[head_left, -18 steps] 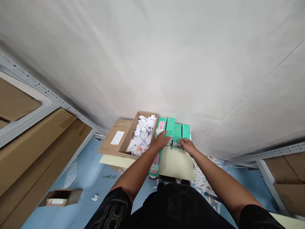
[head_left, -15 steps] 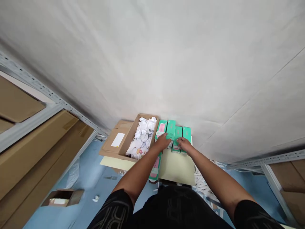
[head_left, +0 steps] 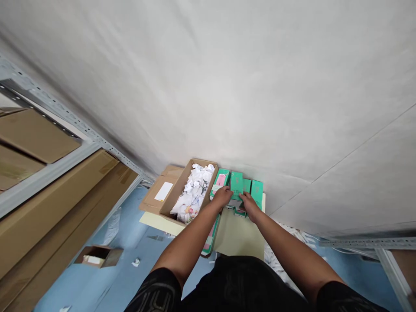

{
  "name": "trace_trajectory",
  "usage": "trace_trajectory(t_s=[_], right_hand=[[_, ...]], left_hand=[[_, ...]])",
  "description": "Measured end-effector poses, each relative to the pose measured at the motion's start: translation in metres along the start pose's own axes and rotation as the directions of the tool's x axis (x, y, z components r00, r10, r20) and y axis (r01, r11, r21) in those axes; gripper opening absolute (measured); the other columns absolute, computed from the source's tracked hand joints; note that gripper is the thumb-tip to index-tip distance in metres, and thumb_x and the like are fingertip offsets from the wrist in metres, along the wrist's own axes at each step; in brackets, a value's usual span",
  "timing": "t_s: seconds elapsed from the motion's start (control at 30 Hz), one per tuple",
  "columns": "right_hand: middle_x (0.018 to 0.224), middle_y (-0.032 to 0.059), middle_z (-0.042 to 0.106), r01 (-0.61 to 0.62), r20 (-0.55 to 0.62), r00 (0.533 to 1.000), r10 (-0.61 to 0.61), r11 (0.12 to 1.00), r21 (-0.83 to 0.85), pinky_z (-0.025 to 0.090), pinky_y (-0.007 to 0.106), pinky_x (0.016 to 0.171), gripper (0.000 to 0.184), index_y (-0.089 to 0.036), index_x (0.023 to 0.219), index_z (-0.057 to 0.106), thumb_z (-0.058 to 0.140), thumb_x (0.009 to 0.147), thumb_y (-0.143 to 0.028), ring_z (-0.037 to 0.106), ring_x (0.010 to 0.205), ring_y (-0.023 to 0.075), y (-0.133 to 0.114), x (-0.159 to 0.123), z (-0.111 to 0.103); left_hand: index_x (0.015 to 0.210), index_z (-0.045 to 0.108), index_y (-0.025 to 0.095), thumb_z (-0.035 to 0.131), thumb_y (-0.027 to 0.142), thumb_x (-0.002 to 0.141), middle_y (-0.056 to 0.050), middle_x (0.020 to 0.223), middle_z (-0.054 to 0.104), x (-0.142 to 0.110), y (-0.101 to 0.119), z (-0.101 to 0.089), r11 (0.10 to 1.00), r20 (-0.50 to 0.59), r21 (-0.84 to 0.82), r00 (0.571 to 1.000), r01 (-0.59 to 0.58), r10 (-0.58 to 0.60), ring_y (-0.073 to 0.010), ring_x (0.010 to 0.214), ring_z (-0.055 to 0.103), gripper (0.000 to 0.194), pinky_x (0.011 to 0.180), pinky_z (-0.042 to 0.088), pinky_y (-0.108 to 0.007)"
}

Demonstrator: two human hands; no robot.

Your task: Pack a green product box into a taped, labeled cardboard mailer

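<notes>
Several green boxes stand side by side against the wall. Both of my hands grip the near end of one green box [head_left: 237, 181], one at each side. My left hand [head_left: 222, 197] has its fingers closed at the box's left edge, in front of a green box with a pink panel [head_left: 221, 177]. On the right edge my right hand [head_left: 250, 206] pinches with bent fingers. Behind that hand is another green box [head_left: 247, 185], partly hidden, and beside it one more green box [head_left: 257, 192]. Below my left wrist lies a green-and-pink box [head_left: 209, 238], partly covered by my forearm.
An open carton [head_left: 175, 198] full of crumpled white paper [head_left: 194, 189] stands left of the boxes. Pale yellow board [head_left: 240, 237] lies before them. Shelving with large cartons [head_left: 58, 203] is at left, and a small open box [head_left: 99, 255] lies on the blue floor.
My right hand has moved left from the neighbouring green box to the one my left hand touches. That box now sits slightly over its neighbour. The camera view has shifted a little.
</notes>
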State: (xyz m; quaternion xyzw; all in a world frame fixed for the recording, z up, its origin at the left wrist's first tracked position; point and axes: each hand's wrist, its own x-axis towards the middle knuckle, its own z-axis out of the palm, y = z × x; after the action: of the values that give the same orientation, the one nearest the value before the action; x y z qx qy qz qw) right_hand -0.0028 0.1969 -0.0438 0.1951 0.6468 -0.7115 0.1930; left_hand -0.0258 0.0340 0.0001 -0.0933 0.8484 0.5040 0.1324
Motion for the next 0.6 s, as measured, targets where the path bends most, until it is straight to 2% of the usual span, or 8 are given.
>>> trace_trajectory(t_s=[0.13,0.27,0.37,0.43,0.5,0.6], right_hand=[[0.103,0.0019,0.067,-0.001,-0.018,1.0,0.004,0.99,0.139,0.059,0.031,0.061,0.039,-0.03,0.111,0.053,0.069,0.081,-0.049,0.067,0.08,0.0197,0.002,-0.009,-0.004],[0.107,0.0028,0.065,0.12,-0.09,0.99,-0.11,0.986,0.116,0.057,0.029,0.059,0.044,-0.029,0.113,0.056,0.072,0.077,-0.049,0.066,0.081,0.0195,-0.001,-0.027,-0.001],[0.116,0.0037,0.065,0.21,-0.113,0.973,-0.201,0.975,0.075,0.057,0.029,0.064,0.049,-0.028,0.117,0.059,0.073,0.077,-0.051,0.067,0.087,0.0208,-0.002,-0.049,0.005],[0.115,0.0037,0.067,0.247,-0.143,0.96,-0.24,0.969,0.031,0.056,0.03,0.068,0.05,-0.027,0.117,0.06,0.074,0.077,-0.054,0.067,0.09,0.0215,0.0,-0.063,0.008],[0.112,0.0035,0.069,0.245,-0.179,0.955,-0.237,0.969,0.021,0.055,0.03,0.07,0.05,-0.027,0.114,0.06,0.073,0.078,-0.059,0.067,0.091,0.0218,0.001,-0.074,0.008],[0.106,0.0031,0.072,0.19,-0.225,0.962,-0.157,0.972,0.136,0.055,0.031,0.071,0.05,-0.027,0.111,0.059,0.071,0.08,-0.065,0.069,0.089,0.0212,0.001,-0.089,0.002]], left_hand=[[0.128,0.069,0.017,0.067,0.03,0.085,-0.011,0.12,0.076,-0.012,0.001,0.008,0.981,0.063,-0.193,0.997,-0.024,0.037,-0.0242,0.101,0.07,0.045,0.087,0.054,-0.033],[0.135,0.061,0.02,0.069,0.037,0.088,-0.012,0.13,0.071,-0.026,-0.001,0.009,0.952,0.09,-0.307,0.996,0.007,0.022,-0.0234,0.104,0.071,0.05,0.086,0.057,-0.033],[0.137,0.054,0.02,0.07,0.038,0.087,-0.014,0.135,0.068,-0.035,-0.004,0.001,0.898,0.173,-0.434,0.985,0.07,0.007,-0.0245,0.108,0.071,0.056,0.084,0.058,-0.033],[0.136,0.053,0.02,0.071,0.038,0.086,-0.015,0.137,0.067,-0.041,-0.007,-0.006,0.859,0.231,-0.506,0.972,0.081,0.044,-0.0251,0.109,0.071,0.056,0.084,0.058,-0.034],[0.134,0.054,0.02,0.071,0.038,0.085,-0.015,0.137,0.067,-0.047,-0.011,-0.009,0.832,0.272,-0.551,0.957,0.066,0.104,-0.0254,0.109,0.071,0.055,0.086,0.058,-0.035],[0.132,0.056,0.021,0.074,0.039,0.081,-0.014,0.137,0.067,-0.058,-0.016,-0.003,0.783,0.329,-0.619,0.925,0.06,0.19,-0.0262,0.112,0.069,0.057,0.087,0.057,-0.035]])
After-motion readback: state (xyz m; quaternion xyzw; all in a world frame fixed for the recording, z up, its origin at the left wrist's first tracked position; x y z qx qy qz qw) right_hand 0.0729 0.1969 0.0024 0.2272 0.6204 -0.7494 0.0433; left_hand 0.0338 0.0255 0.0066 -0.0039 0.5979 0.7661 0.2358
